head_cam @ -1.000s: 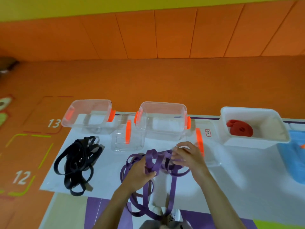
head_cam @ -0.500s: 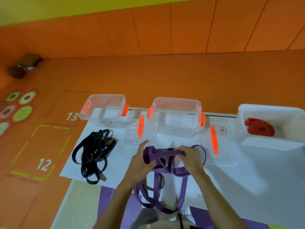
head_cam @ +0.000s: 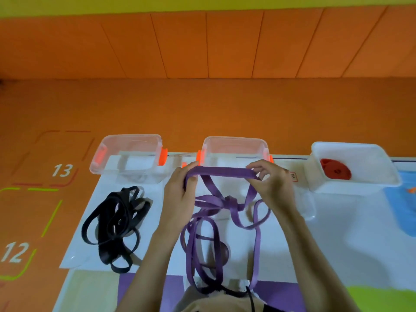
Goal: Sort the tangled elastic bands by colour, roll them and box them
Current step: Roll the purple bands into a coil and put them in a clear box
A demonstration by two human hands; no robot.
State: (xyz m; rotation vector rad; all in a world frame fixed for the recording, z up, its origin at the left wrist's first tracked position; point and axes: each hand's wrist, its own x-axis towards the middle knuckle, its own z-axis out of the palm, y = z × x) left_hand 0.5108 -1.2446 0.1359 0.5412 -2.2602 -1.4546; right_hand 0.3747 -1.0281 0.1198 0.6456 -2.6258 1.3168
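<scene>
A tangle of purple elastic bands (head_cam: 221,172) is lifted above the white sheet (head_cam: 337,233). My left hand (head_cam: 180,194) grips one end of a band and my right hand (head_cam: 270,183) pinches the other, holding a stretch of it taut and level between them. Loose purple loops and a knot hang below toward my lap. A pile of black bands (head_cam: 114,224) lies on the sheet at the left. Red rolled bands (head_cam: 335,171) sit in the white box (head_cam: 360,183) at the right.
Two clear boxes with orange clips stand at the sheet's far edge, one at the left (head_cam: 128,154) and one in the middle (head_cam: 234,149) behind my hands. Clear lids lie beside them. A blue object (head_cam: 403,206) lies at the far right. Orange floor surrounds the sheet.
My hands have moved apart and lifted the purple band, pulling a longer stretch straight between them. The hanging loops have risen with it.
</scene>
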